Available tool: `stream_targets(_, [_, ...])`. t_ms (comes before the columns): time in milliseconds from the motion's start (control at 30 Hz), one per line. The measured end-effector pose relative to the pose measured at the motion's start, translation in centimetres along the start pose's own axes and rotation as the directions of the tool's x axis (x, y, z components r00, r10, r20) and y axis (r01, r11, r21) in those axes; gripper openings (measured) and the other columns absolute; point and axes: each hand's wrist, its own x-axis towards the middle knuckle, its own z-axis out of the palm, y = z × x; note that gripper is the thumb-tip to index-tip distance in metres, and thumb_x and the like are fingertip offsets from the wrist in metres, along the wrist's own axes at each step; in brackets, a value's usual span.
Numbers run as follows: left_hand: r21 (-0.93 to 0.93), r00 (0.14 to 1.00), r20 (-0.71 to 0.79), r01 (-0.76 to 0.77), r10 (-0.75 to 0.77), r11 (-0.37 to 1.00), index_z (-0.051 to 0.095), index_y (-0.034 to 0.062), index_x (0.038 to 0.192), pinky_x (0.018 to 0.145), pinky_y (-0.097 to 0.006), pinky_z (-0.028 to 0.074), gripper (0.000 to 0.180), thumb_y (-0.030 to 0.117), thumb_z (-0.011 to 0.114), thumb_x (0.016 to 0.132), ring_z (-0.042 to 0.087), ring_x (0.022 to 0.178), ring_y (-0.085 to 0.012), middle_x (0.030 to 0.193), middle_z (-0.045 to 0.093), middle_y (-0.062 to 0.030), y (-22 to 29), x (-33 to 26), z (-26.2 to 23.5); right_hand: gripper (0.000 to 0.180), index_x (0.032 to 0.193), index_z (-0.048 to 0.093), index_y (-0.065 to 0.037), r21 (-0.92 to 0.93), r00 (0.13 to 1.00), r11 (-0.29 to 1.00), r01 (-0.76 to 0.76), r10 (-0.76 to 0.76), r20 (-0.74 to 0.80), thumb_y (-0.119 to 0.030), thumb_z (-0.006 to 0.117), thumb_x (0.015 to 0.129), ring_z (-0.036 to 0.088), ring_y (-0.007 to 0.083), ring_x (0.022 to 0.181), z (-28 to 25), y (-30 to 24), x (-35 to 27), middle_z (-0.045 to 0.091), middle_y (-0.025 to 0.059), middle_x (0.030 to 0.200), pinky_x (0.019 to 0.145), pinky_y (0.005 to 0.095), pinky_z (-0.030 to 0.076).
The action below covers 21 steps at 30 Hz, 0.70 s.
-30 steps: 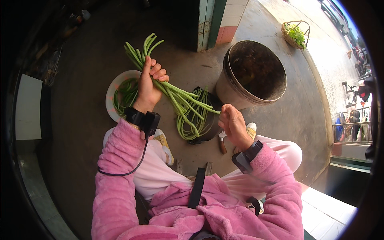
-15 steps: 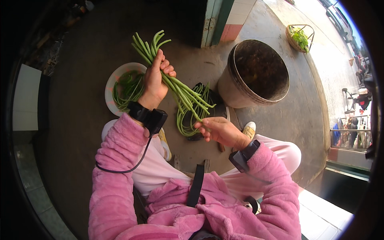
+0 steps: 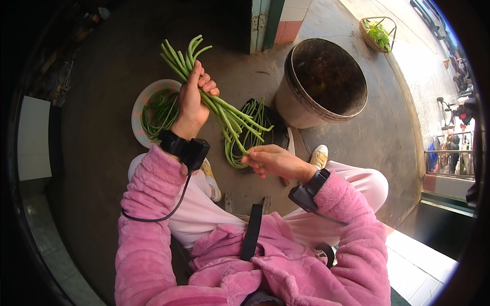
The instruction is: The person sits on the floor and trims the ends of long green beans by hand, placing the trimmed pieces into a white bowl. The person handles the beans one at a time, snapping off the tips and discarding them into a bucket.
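I am seeing the left hand (image 3: 193, 104) gripping a bundle of long green beans (image 3: 224, 109), fist closed around the stems, tips pointing up and left. The right hand (image 3: 273, 160) is pinching the lower ends of the beans between its fingertips. More beans are lying in a white bowl (image 3: 139, 109) on the ground (image 3: 102, 76) beside a dark metal pot (image 3: 326, 84).

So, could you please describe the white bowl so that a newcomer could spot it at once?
Start from the big round dark metal tub on the grey concrete floor and look across to the person's left. Beside the left hand, gripping a bundle of long green beans, lies the round white bowl; it alone holds loose green beans on white.
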Motion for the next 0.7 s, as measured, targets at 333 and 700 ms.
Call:
stream_targets(333, [-0.036, 0.995, 0.103, 0.002, 0.002, 0.999, 0.044, 0.0180, 0.081, 0.053, -0.021, 0.032, 0.029, 0.038, 0.060, 0.096, 0.032, 0.055, -0.0043, 0.063, 0.032, 0.0081, 0.2, 0.3, -0.9, 0.029, 0.089, 0.050, -0.006, -0.089, 0.967, 0.977, 0.191, -0.203, -0.155, -0.026, 0.037, 0.104, 0.033, 0.0055, 0.060, 0.9, 1.2, 0.2, 0.034, -0.0068, 0.069, 0.053, 0.0225, 0.032])
stream_targets(700, [-0.277, 0.975, 0.218, 0.107, -0.046, 0.955, 0.045, 0.0158, 0.083, 0.051, -0.018, 0.031, 0.027, 0.035, 0.054, 0.099, 0.030, 0.053, -0.0025, 0.062, 0.031, 0.0089, 2.7, 0.7, -2.1, 0.022, 0.106, 0.056, -0.004, 0.006, 0.874, 0.939, 0.344, -0.318, -0.367, -0.016, 0.038, 0.101, 0.044, 0.0068, 0.070, -3.2, -2.5, -2.3, 0.048, -0.0018, 0.085, 0.060, 0.0217, 0.038])
